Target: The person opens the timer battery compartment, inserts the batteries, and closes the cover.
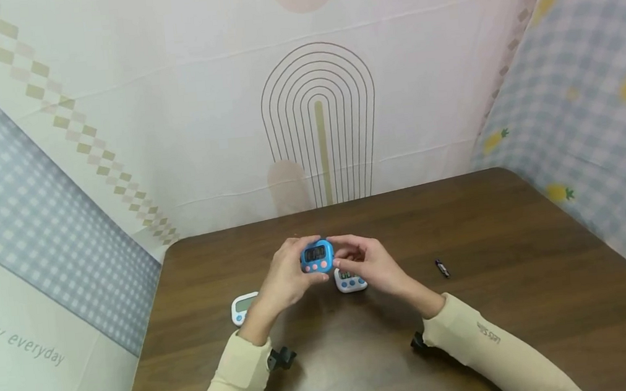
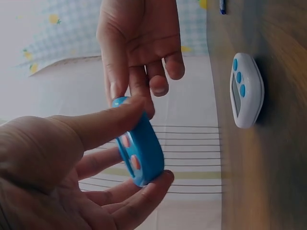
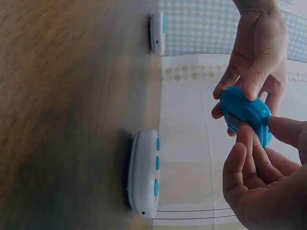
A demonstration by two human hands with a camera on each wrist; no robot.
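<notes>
A blue digital timer [image 1: 317, 256] with a dark display and pink buttons is held up above the table between both hands. My left hand [image 1: 289, 276] grips it from the left, with the thumb along its lower edge and fingers around the other side. At its opposite end, my right hand [image 1: 374, 266] pinches the edge between thumb and fingers. The right wrist view shows the timer's back [image 3: 242, 108], where a dark, slot-like patch appears beside the fingertips. A white timer [image 1: 351, 281] with blue buttons lies on the table below the right hand.
Another white timer [image 1: 243, 307] lies on the brown wooden table [image 1: 349, 354], partly covered by the left wrist. A small dark cylinder [image 1: 442, 268] lies to the right. Patterned cloth [image 1: 218, 135] hangs behind the table and along both sides.
</notes>
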